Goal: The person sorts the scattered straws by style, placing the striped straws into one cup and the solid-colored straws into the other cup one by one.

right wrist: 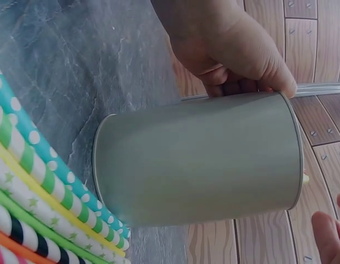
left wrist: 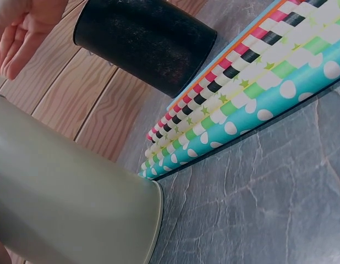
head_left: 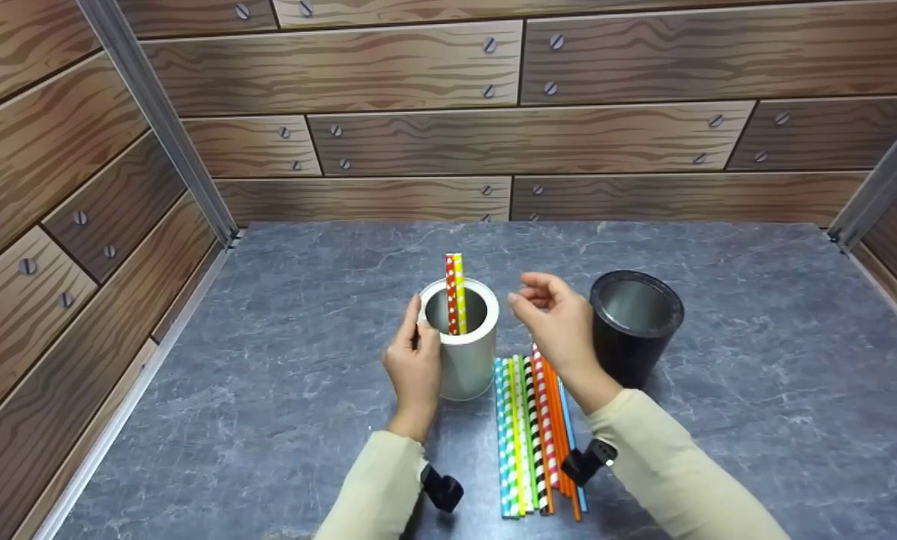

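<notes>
My left hand (head_left: 412, 367) grips the pale grey-white can (head_left: 467, 371) at its left side, the thumb near the rim. The can stands upright. Two paper straws lean inside it, a red dotted one (head_left: 451, 292) and a yellow dotted one (head_left: 460, 296). To the right of the can's mouth, my right hand (head_left: 561, 322) hovers with loosely bent fingers and nothing between them. Below it lies a row of several patterned paper straws (head_left: 525, 442), their far ends near the can's base. In the right wrist view, the left hand's thumb (right wrist: 280, 82) touches the can's rim.
A black can (head_left: 636, 352) stands upright at the right, partly behind my right hand and forearm. The grey marbled tabletop (head_left: 268, 420) is bounded by wood-patterned walls (head_left: 411, 142) at the back and both sides. Metal rails (head_left: 160, 105) run up the corners.
</notes>
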